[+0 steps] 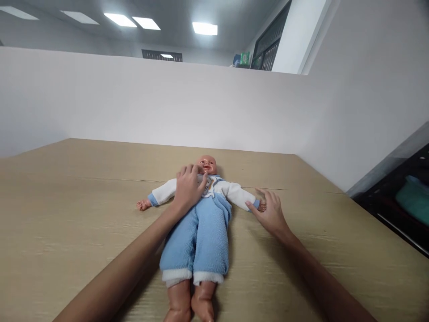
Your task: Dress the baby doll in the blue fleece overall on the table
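A baby doll (204, 223) lies on its back on the wooden table (83, 214), head away from me, in a white top and blue fleece overalls. My left hand (188, 187) rests on its chest and shoulder near the chin, fingers curled over the fabric. My right hand (268, 209) is at the doll's outstretched arm, thumb and fingers pinching around the blue cuff and small hand. The doll's other arm (152, 199) lies free, stretched to the left.
A white partition wall (150, 103) runs along the far edge of the table, with another wall on the right. A dark crate (402, 197) holding something teal stands past the table's right edge.
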`<state>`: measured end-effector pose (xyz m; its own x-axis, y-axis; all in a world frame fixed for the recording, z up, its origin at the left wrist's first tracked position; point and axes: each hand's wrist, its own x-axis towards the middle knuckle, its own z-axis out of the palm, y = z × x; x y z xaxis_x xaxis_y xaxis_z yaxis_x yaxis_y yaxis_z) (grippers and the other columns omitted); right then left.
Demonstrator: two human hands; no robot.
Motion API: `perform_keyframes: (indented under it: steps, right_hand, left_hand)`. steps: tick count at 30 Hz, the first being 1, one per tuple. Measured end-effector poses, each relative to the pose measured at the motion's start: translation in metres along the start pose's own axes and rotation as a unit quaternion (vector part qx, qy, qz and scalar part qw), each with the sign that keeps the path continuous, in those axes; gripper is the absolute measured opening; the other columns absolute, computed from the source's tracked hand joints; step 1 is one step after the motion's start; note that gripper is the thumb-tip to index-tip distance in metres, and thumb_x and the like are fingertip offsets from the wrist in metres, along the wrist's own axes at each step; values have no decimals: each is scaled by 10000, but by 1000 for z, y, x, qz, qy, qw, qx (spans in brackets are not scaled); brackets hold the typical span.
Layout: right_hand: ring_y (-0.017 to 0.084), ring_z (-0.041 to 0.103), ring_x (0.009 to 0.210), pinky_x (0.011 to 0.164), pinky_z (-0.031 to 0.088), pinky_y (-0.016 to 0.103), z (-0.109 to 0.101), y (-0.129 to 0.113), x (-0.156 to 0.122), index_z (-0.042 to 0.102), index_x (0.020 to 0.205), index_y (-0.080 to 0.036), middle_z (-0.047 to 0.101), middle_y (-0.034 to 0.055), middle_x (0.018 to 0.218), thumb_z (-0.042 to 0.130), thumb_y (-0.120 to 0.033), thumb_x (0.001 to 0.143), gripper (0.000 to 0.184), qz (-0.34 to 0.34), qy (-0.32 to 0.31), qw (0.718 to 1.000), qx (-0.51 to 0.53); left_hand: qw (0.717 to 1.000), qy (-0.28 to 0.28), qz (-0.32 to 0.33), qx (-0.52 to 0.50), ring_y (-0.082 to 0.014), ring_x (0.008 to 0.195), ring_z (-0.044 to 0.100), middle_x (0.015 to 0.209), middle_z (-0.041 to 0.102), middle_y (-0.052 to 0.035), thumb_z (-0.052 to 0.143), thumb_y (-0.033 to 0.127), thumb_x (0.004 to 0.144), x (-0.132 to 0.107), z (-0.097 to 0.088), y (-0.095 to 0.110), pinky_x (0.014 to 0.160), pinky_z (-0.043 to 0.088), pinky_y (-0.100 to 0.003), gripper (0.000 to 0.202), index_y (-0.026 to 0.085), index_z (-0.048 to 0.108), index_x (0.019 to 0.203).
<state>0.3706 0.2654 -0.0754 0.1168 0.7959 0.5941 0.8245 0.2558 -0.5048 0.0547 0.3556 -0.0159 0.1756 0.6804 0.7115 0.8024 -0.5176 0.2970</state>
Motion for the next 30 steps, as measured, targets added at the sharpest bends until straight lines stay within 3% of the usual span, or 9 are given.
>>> perform_keyframes:
  steps: [3, 6, 9, 13, 17, 20, 25, 27, 30]
  right_hand:
    - [351, 571, 1345, 1189, 428, 577, 4, -38, -5, 607, 1399, -258, 645, 142, 1408, 671, -494, 983, 482, -51, 24, 998, 36]
    - [274, 652, 1238, 1110, 522, 469, 17, -75, -7, 589, 1366, -284, 665, 104, 1353, 591, -468, 1048, 367, -40, -70, 980, 183]
    - [236, 692, 1120, 1021, 558, 399, 34, -90, -1, 596, 1264, -262, 690, 81, 1267, 574, -523, 1054, 336, 12, -157, 945, 288]
    - [229, 647, 957, 958, 508, 379, 46, -82, 12, 635, 1026, -243, 694, 23, 1001, 559, -592, 1036, 357, 39, -200, 935, 291]
    - [249, 612, 882, 958, 491, 404, 49, -70, 13, 645, 808, -230, 678, 16, 847, 554, -649, 1005, 472, 52, -220, 925, 307]
    - [244, 610, 857, 909, 515, 385, 54, -68, 10, 607, 800, -234, 662, 19, 838, 565, -667, 976, 469, 79, -198, 917, 337]
    - [230, 613, 874, 853, 530, 344, 65, -67, 13, 505, 920, -257, 641, 23, 920, 477, -705, 963, 451, 114, -127, 916, 362]
    - [234, 602, 868, 841, 520, 345, 66, -68, 12, 494, 941, -260, 616, 19, 900, 500, -687, 959, 427, 109, -118, 926, 342]
    - [271, 574, 952, 936, 478, 398, 60, -69, 6, 543, 944, -250, 599, 47, 942, 633, -585, 934, 346, 89, -107, 948, 285]
  left_hand:
    - [995, 9, -51, -84, -298, 1049, 593, 1076, 673, -85, 535, 397, 1059, -18, -5, -25, 972, 451, -449, 174, 233, 593, 1048]
    - [979, -26, -127, -154, -266, 912, 597, 969, 660, -47, 490, 457, 1069, -41, -11, -48, 863, 467, -409, 238, 240, 574, 1014]
    - [969, -95, -145, -176, -265, 902, 589, 945, 645, -36, 398, 496, 1091, -61, -24, -62, 853, 452, -406, 308, 248, 540, 975]
    - [961, -172, -124, -179, -275, 940, 577, 946, 620, -30, 323, 521, 1099, -75, -40, -68, 883, 435, -414, 363, 254, 499, 928]
    - [930, -210, -152, -262, -256, 957, 576, 969, 615, -9, 369, 528, 1075, -76, -41, -76, 906, 455, -382, 343, 247, 538, 974]
    - [902, -214, -165, -336, -238, 949, 563, 964, 613, 1, 445, 537, 1051, -73, -37, -82, 894, 456, -347, 341, 239, 570, 944]
    - [867, -194, -198, -415, -187, 792, 490, 846, 537, 22, 552, 547, 1015, -68, -33, -84, 746, 409, -296, 350, 226, 554, 876]
    - [869, -180, -200, -415, -178, 775, 469, 844, 507, 28, 549, 559, 1025, -69, -31, -82, 723, 390, -290, 357, 223, 553, 907]
    - [904, -137, -185, -360, -182, 798, 481, 864, 510, 30, 514, 556, 1054, -73, -27, -79, 740, 398, -295, 345, 225, 550, 967]
